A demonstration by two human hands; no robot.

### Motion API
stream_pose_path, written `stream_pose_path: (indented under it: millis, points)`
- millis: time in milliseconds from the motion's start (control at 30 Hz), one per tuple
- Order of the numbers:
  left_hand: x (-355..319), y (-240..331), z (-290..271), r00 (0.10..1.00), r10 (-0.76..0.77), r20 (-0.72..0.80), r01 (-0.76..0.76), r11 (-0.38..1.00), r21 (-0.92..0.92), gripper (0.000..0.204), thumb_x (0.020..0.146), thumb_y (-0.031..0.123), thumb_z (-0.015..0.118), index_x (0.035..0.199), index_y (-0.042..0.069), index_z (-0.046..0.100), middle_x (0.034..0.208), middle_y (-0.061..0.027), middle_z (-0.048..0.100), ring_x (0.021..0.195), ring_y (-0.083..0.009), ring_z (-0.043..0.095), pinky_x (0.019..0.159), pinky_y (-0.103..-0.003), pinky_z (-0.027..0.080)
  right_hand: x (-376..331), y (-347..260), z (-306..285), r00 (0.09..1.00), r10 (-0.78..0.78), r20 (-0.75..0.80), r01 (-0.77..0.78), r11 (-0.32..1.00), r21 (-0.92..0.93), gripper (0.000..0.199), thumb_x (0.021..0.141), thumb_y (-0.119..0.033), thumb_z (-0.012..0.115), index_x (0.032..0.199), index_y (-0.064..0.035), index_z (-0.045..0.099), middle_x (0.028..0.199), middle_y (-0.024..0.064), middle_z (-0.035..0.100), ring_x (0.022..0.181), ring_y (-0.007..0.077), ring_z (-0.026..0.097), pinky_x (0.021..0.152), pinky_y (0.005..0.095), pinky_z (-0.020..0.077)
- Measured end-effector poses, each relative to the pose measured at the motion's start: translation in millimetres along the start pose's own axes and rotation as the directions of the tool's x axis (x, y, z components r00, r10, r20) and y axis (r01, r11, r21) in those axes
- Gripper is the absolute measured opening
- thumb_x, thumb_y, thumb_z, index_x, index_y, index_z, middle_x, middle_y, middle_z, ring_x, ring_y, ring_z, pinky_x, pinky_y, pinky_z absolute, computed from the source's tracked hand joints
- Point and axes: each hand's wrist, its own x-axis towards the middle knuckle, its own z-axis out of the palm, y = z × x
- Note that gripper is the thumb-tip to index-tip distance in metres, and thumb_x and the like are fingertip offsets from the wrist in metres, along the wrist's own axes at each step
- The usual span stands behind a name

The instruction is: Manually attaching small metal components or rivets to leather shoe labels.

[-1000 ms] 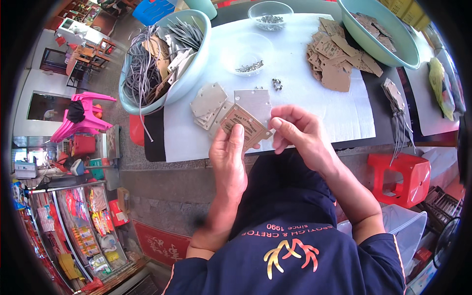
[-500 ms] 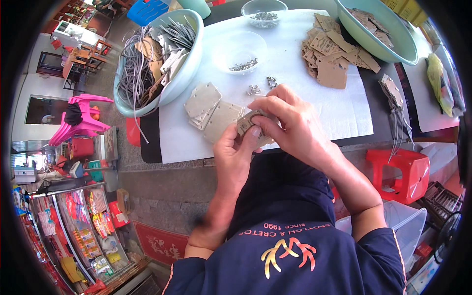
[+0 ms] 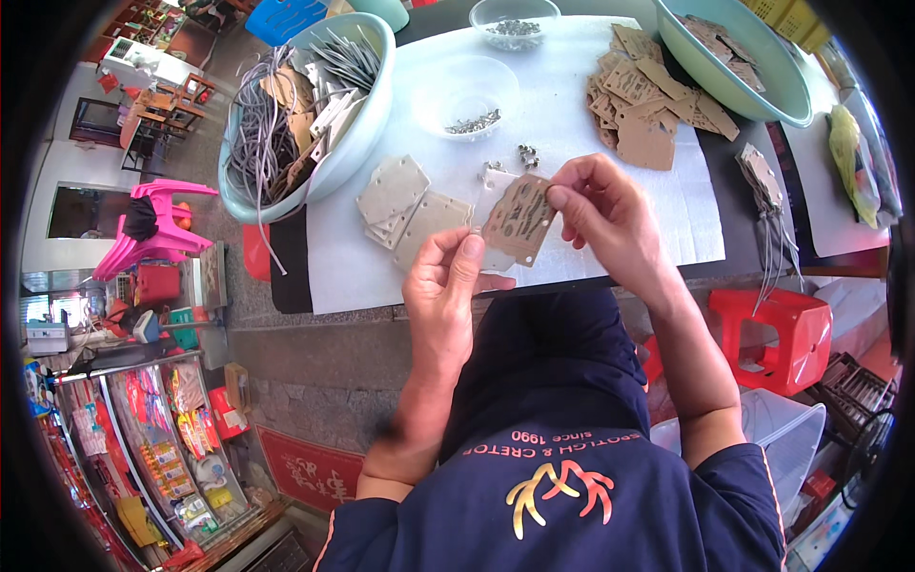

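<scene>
A brown printed card [image 3: 519, 224] is pinched at its right corner by the right hand [image 3: 608, 217], over a white sheet [image 3: 357, 276]. Whether anything is gripped by the nearly closed left hand [image 3: 446, 286] cannot be told. Probably light and stiff, the card is best held by its edges.

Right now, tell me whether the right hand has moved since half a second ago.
Yes: the right hand has moved rightward, nearer the pile of brown cards.
</scene>
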Motion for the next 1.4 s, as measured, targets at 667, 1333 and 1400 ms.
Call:
stream_pose_path:
  millis: [667, 1333, 1400]
  points:
    - [5, -7, 19, 0.991, 0.123, -0.05, -0.131, 0.973, -0.189, 0.028, 0.101, 0.013, 0.047, 0.124, -0.001, 0.04, 0.118, -0.0181, 0.058, 0.104, -0.0239, 0.063, 0.093, -0.04, 0.052, -38, 3, 28, 0.967, 0.248, 0.057, -0.254, 0.955, 0.155, 0.019, 0.092, -0.017, 0.066, 0.091, 0.0001, 0.058, 0.074, 0.0022, 0.061, 0.06, 0.0075, 0.061, 0.051, 0.0203, 0.048]
    - [-9, -15, 30, 0.974, 0.225, -0.014, -0.223, 0.971, 0.089, 0.036, 0.104, 0.017, 0.042, 0.132, -0.005, 0.043, 0.109, -0.0088, 0.061, 0.087, -0.0081, 0.057, 0.076, -0.023, 0.047, -24, -3, 39, 0.959, 0.268, 0.095, -0.283, 0.937, 0.206, 0.047, 0.101, -0.04, 0.049, 0.075, -0.0023, 0.061, 0.066, 0.0024, 0.061, 0.052, 0.0064, 0.054, 0.049, 0.0209, 0.0461]
    - [-8, -15, 28, 0.977, 0.212, -0.014, -0.21, 0.974, 0.08, 0.036, 0.104, 0.018, 0.042, 0.132, -0.005, 0.044, 0.109, -0.0089, 0.061, 0.088, -0.0083, 0.057, 0.076, -0.023, 0.047, -25, -3, 37, 0.95, 0.256, 0.179, -0.282, 0.949, 0.138, 0.05, 0.102, -0.041, 0.044, 0.076, -0.0027, 0.06, 0.065, 0.0028, 0.061, 0.051, 0.007, 0.053, 0.048, 0.021, 0.0443]
